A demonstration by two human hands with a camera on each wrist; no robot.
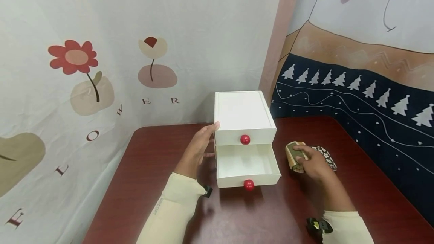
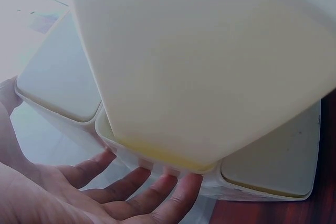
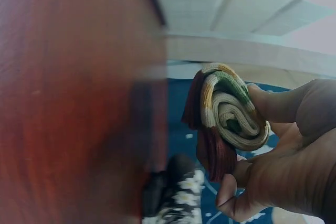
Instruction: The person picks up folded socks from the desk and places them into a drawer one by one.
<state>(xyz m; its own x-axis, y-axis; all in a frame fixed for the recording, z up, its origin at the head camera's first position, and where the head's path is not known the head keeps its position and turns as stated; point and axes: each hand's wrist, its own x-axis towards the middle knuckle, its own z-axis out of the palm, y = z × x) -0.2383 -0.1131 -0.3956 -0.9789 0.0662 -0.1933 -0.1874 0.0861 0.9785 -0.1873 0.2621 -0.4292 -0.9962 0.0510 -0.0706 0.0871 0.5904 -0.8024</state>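
Note:
A white drawer unit [image 1: 242, 110] with red knobs stands on the table, its middle drawer [image 1: 249, 161] pulled out. Against the unit's left side lies my left hand [image 1: 198, 144], thumb at the top front corner. In the left wrist view, the spread fingers [image 2: 152, 198] touch the side wall beside the drawers. My right hand [image 1: 315, 163] holds a rolled knitted sock [image 1: 296, 157] to the right of the unit. Beige, green, yellow and maroon bands show on the sock's coiled end [image 3: 231, 114] in the right wrist view. The drawer's visible interior is bare.
A black, white-flowered cloth bundle [image 1: 325, 157] lies behind the right hand, partly hidden. The reddish-brown table [image 1: 149, 172] reaches back to a printed wall cloth [image 1: 203, 29] and a dark tree-patterned cloth [image 1: 359, 104] on the right.

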